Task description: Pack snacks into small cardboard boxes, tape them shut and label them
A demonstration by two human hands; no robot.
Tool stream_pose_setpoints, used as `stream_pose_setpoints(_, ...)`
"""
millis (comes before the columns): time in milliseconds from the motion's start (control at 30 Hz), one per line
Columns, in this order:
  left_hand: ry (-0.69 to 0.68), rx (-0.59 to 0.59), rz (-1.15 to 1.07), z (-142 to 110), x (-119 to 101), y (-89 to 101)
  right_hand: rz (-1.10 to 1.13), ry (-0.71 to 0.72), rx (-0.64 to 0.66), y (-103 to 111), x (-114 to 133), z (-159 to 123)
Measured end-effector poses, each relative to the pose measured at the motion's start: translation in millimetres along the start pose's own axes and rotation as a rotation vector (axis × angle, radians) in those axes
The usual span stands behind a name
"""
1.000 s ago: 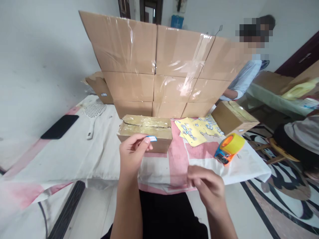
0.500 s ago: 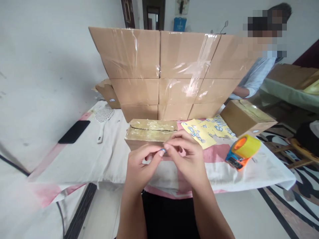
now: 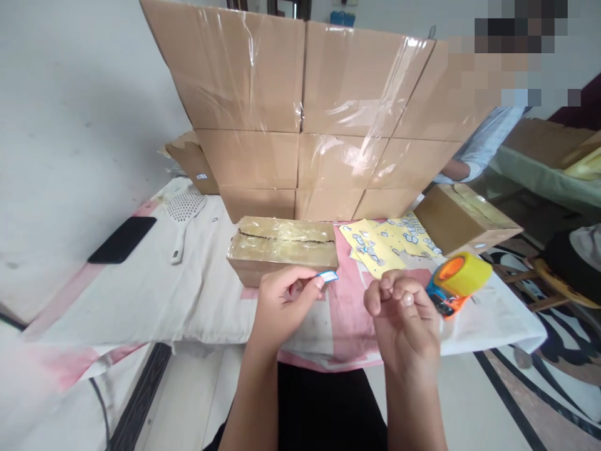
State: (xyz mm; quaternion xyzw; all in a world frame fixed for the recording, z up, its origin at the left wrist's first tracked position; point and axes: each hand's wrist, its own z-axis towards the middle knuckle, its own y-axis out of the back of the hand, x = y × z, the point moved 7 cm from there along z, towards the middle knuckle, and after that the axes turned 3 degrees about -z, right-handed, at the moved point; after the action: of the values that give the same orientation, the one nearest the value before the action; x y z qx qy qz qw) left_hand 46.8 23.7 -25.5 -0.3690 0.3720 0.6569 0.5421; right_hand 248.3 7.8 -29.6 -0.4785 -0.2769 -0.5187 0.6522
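Note:
A small white sticker [image 3: 328, 276] with a blue border is pinched between the thumb and forefinger of my left hand [image 3: 286, 300]. That hand hovers in front of the taped cardboard box [image 3: 282, 250]. My right hand [image 3: 406, 316] is raised to the right, apart from the left. Its fingers are curled in with the thumb against them, and whatever they may hold is hidden. Just beyond the right hand stands a tape dispenser [image 3: 457, 285] with a yellow roll and an orange and blue body. Yellow sheets [image 3: 375, 247] bearing blue-edged stickers lie behind the right hand.
Stacked, taped cartons [image 3: 300, 119] form a wall at the back of the cloth-covered table [image 3: 197, 300]. On the left lie a white slotted skimmer [image 3: 184, 216] and a black phone [image 3: 123, 240]. Another box [image 3: 469, 216] sits at right, near a person in a light sleeve [image 3: 493, 134].
My hands, which were together at the fingertips, have parted. The right hand has moved to the right and turned, and the sticker in the left hand now shows fully. The view has tilted slightly down.

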Motion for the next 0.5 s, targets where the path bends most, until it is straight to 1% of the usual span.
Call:
stream_pose_setpoints(100,0.099,0.009,-0.104,0,7,-2.3,0.144,-0.075,0.081,-17,-8,-6)
stream_pose_setpoints(133,0.121,0.002,-0.132,-1,8,-1.8,0.153,-0.068,0.102,-21,-9,-8)
stream_pose_setpoints(200,0.152,-0.017,-0.171,-1,11,0.1,0.095,-0.021,0.116,-26,-12,-11)
stream_pose_setpoints(267,0.176,-0.030,-0.195,-2,11,1.6,-0.044,0.024,0.099,-27,-15,-14)
stream_pose_setpoints(333,0.196,-0.034,-0.235,-2,11,2.2,-0.261,0.044,0.094,-28,-20,-17)
stream_pose_setpoints(433,0.221,-0.012,-0.310,-2,10,0.9,-0.595,0.081,0.157,-35,-22,-18)
stream_pose_setpoints(500,0.229,-0.004,-0.336,-2,10,0.8,-0.716,0.127,0.209,-41,-20,-17)
